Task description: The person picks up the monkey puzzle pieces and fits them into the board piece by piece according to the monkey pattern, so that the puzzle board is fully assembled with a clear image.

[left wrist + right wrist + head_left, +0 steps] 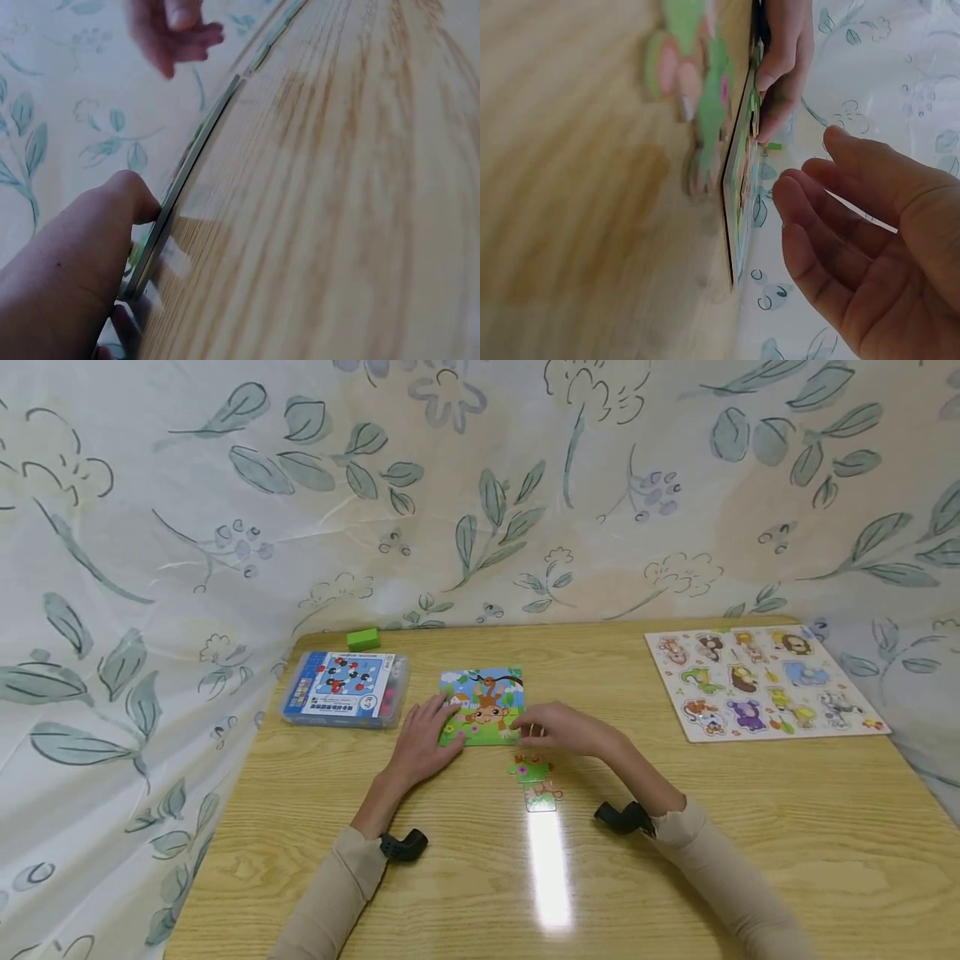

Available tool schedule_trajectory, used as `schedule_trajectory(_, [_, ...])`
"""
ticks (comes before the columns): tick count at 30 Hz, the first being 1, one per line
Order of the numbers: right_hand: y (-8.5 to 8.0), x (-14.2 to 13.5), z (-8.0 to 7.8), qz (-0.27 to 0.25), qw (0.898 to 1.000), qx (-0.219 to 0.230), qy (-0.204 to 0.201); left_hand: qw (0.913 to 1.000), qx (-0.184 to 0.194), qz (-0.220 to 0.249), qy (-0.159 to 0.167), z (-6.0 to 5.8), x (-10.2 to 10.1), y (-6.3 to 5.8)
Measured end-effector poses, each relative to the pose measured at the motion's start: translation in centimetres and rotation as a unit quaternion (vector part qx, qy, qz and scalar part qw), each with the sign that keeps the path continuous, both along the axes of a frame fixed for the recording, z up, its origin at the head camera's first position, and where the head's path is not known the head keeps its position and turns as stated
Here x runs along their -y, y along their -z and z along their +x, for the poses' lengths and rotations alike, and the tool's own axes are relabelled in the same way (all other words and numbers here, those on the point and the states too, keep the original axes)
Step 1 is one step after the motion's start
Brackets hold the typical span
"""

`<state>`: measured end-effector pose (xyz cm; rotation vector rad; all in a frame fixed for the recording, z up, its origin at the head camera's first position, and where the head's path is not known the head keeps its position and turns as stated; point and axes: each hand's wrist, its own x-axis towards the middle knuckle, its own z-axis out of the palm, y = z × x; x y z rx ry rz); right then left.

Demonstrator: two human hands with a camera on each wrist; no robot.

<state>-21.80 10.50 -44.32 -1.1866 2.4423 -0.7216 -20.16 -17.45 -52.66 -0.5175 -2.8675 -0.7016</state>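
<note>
A square jigsaw puzzle (487,703) with a monkey picture lies flat on the table in the head view. My left hand (427,739) rests on its left side, fingers at the upper left and thumb near the lower edge; the left wrist view shows that thumb (135,196) against the board. Over the puzzle's right edge hovers my right hand (562,728). Its fingers are loosely bent, and the right wrist view shows nothing between them. Below the puzzle lie a green puzzle piece (530,770) and a paler puzzle piece (542,797), close together.
To the left is a clear plastic case (345,688) with a molecule picture, and a green block (363,639) behind it. At the right lies a white animal puzzle board (765,683). A floral cloth (480,485) hangs behind the wooden table (465,893).
</note>
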Motion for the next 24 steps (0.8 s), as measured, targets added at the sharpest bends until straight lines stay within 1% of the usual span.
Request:
schedule_trajectory(3, [0.1, -0.7, 0.9, -0.007, 1.000, 0.003, -0.012, 1.0000, 0.004, -0.001, -0.001, 0.0, 0.1, 0.0])
schedule_trajectory(6, [0.3, -1.2, 1.6, -0.008, 1.000, -0.007, -0.020, 0.9999, 0.010, -0.001, 0.000, 0.0, 0.1, -0.1])
schedule_trajectory(9, [0.4, -1.6, 2.1, 0.003, 0.999, -0.027, -0.022, 0.9999, 0.016, -0.004, -0.002, 0.1, 0.1, -0.2])
schedule_trajectory(12, [0.5, -1.8, 2.4, 0.007, 0.999, -0.039, -0.014, 0.9998, 0.017, -0.006, -0.008, 0.1, 0.1, -0.4])
schedule_trajectory(15, [0.9, -1.8, 2.5, 0.004, 0.998, -0.068, -0.006, 0.9998, 0.015, -0.008, -0.012, 0.1, 0.1, -0.4])
schedule_trajectory(17, [1.1, -1.7, 2.4, 0.006, 0.997, -0.077, 0.001, 0.9998, 0.013, -0.010, -0.013, 0.0, 0.0, -0.3])
schedule_trajectory(19, [1.3, -1.6, 2.3, 0.019, 0.997, -0.074, 0.003, 0.9998, 0.011, -0.008, -0.012, 0.0, 0.1, -0.3])
schedule_trajectory(24, [1.8, -1.5, 2.1, 0.063, 0.997, -0.036, 0.004, 0.9998, 0.014, 0.000, -0.011, -0.1, 0.1, -0.2])
